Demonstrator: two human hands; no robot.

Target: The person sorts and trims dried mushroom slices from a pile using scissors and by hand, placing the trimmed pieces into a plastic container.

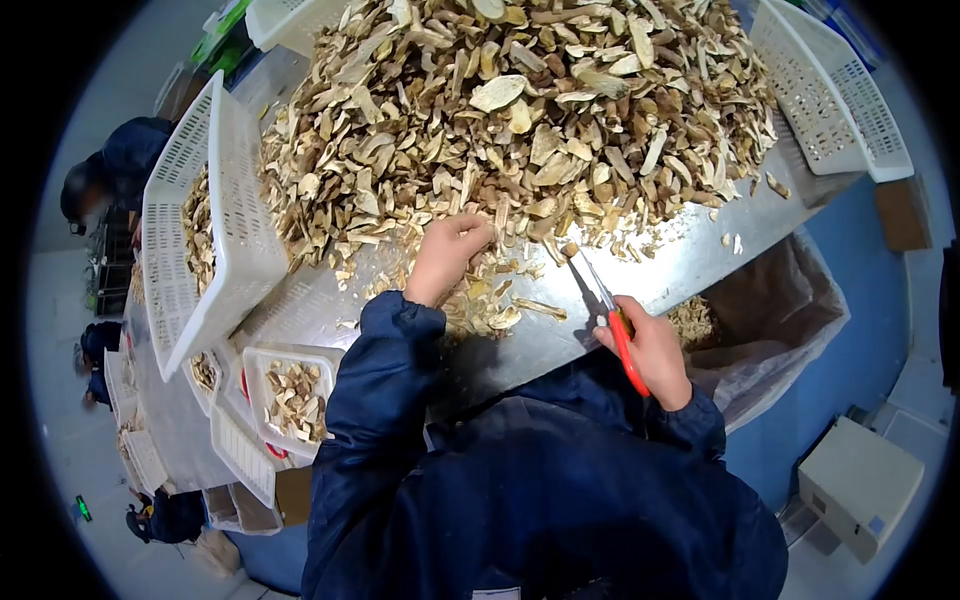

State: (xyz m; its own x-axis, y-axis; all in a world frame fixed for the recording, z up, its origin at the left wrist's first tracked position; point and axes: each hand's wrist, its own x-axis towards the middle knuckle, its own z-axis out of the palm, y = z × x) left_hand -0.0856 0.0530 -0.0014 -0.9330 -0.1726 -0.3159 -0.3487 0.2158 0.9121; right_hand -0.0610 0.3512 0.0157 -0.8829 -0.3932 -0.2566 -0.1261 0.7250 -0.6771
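A large heap of dried mushroom slices [520, 110] covers the metal table [660, 265]. At the heap's front edge is my left hand [450, 255], its thumb and fingers drawn together among the slices; what they hold, if anything, is too small to name. My right hand [645, 348] grips red-handled scissors [622, 345], whose blades point up and left toward the heap, near a small brown piece [570, 250]. Between the hands, loose slices [490, 308] and a long thin piece [540, 308] lie on the metal.
On the left stand a white perforated basket [250, 215] and a small white tray of pieces [338, 362]. Another basket [815, 95] is at the back right. Below the table's right edge is a plastic-lined bin [790, 320]. People in dark clothing [135, 155] are at far left.
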